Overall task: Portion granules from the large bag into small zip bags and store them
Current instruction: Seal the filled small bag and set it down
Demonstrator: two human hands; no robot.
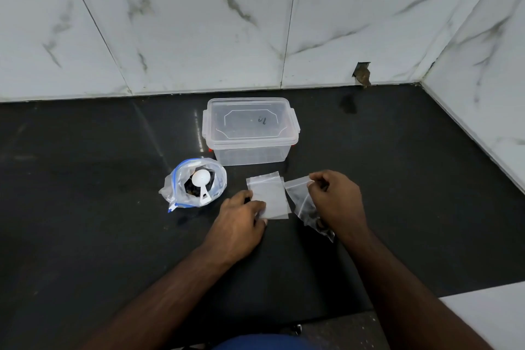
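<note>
The large bag with a blue zip strip stands open on the dark counter, dark granules inside and a white scoop resting in its mouth. To its right lies a small stack of empty small zip bags. My left hand pinches the stack's near left corner. My right hand pinches the top edge of a filled small zip bag, which hangs tilted with dark granules at its bottom. A clear lidded storage box sits behind, its lid on.
The black counter meets white marble-patterned wall tiles at the back and on the right. A small hole in the tile is at the back right. A white surface lies at the near right corner.
</note>
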